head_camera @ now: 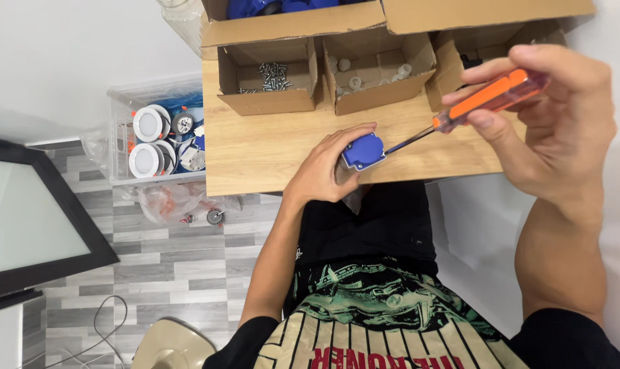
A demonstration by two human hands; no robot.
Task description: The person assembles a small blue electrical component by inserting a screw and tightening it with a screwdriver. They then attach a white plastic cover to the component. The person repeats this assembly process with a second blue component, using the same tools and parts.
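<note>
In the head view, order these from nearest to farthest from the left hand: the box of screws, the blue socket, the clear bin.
1. blue socket, held in the left hand.
2. box of screws, behind it on the table.
3. clear bin, on the floor beside the table.

A blue socket housing (pixel 363 151) and a screwdriver (pixel 474 106) with a translucent orange handle are seen over a pale wood-grain table (pixel 269 147). Brown cardboard boxes (pixel 269 75) are lined along its far edge. The floor (pixel 180 253) is patterned in grey planks.
</note>
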